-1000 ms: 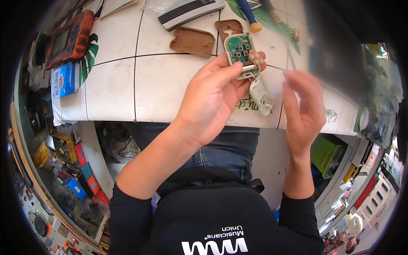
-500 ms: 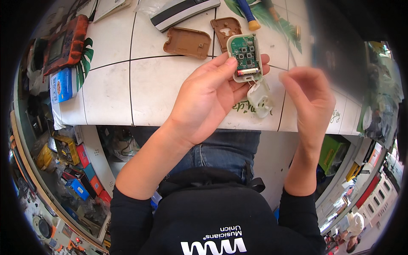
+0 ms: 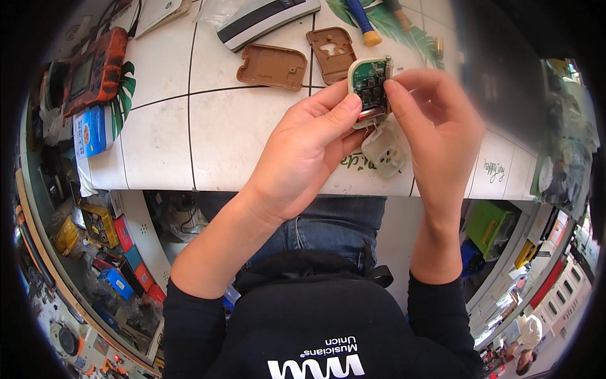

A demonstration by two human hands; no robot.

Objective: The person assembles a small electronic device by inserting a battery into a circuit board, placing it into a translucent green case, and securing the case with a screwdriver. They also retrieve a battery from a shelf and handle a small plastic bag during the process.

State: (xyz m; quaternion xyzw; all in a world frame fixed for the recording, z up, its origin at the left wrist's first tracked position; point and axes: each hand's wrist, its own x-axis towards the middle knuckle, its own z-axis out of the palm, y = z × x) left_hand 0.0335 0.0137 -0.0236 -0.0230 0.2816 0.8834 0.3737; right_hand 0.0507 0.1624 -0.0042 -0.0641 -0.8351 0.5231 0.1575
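Observation:
My left hand grips an opened, cream-coloured remote control over the table, thumb on its near left edge. Inside sits a green circuit board with several dark push buttons. A small battery lies along the board's lower end, partly in shadow. My right hand is closed at the remote's right edge, thumb tip against a thin metal rod there; the other fingertips are hidden behind. Below the remote hangs its pale cover, with holes in it, beside a thin wire.
Two brown case halves lie on the white tiled table beyond my hands. Farther back are a grey-and-black device and a blue-handled tool. An orange-and-black meter and a blue box stand at the left.
My right hand has moved left onto the remote's right edge. The remote has turned, its board now seen more obliquely, and the hanging cover shows its holes.

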